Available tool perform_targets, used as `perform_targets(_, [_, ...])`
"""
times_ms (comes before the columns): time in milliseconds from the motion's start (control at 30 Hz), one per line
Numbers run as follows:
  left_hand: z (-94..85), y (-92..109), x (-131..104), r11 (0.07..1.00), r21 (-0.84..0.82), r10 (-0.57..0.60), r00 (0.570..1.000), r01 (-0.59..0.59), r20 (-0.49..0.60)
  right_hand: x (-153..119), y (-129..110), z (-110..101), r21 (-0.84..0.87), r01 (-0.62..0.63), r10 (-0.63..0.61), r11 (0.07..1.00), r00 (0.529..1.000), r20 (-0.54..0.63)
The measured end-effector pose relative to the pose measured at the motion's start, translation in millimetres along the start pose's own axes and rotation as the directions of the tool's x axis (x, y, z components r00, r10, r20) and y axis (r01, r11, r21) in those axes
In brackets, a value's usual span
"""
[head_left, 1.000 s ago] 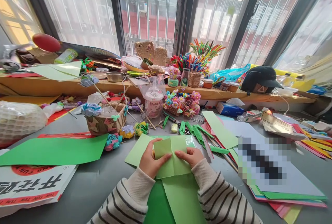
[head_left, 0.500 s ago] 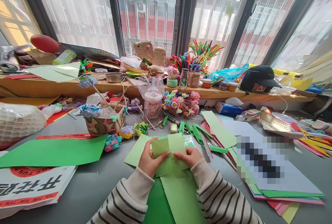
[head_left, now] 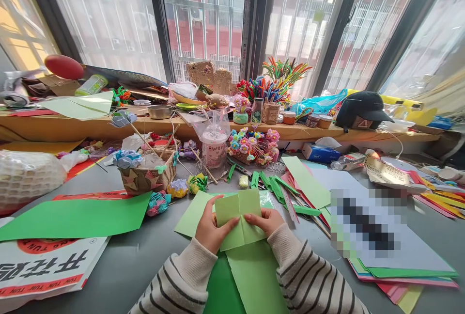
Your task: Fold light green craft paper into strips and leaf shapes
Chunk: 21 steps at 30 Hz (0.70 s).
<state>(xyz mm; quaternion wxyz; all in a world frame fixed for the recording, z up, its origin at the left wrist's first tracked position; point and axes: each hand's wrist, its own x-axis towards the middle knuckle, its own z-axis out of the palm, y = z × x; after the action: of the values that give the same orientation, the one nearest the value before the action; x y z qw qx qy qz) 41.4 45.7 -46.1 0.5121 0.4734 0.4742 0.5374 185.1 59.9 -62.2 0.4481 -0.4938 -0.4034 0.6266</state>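
Hands [head_left: 210, 228] hold creased paper [head_left: 234, 207] at opposite edges; gray tabletop [head_left: 154, 239] flanks both.

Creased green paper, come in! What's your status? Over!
Left hand, right hand: both gripping. Creased paper: held between them. Light-green sheet, dark-green sheet below, not blocking.

Creased paper [head_left: 238, 235]: plain pale green. Longer strip [head_left: 256, 277]: matching pale green. Half-covered sheet [head_left: 222, 285]: deep green. Wide sheet [head_left: 80, 212]: bright, unpatterned green. Sleeves [head_left: 174, 282]: off-white, ringed with black stripes; plain cuffs [head_left: 196, 258]. Printed bag [head_left: 47, 268]: white, carries red bands and black lettering. Tabletop [head_left: 145, 236]: grey. Ledge [head_left: 90, 130]: orange-tan. Cap [head_left: 363, 105]: black, bears brownish patch. Tissue box [head_left: 321, 154]: blue. Oval object [head_left: 64, 66]: solid red. Fuzzy stems [head_left: 267, 90]: mixed red, blue, orange, green.
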Motion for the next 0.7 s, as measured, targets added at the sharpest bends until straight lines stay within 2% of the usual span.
perform_targets(167, [0.9,0.0,1.2,0.999,-0.030,-0.039,0.999,0.039,0.019,-2.8,-4.3,0.7,-0.042,-0.033,0.033,0.999,0.999,-0.005])
perform_targets(467, [2.2,1.5,-0.7,1.000,-0.010,0.003,1.000,-0.003,0.009,2.5,1.3,2.7,-0.006,-0.056,0.056,0.998,0.997,-0.044])
perform_targets(700, [1.3,-2.4,2.8,0.998,-0.057,-0.029,1.000,0.028,-0.002,0.9,-0.3,1.2,-0.107,-0.017,0.015,0.994,1.000,-0.020])
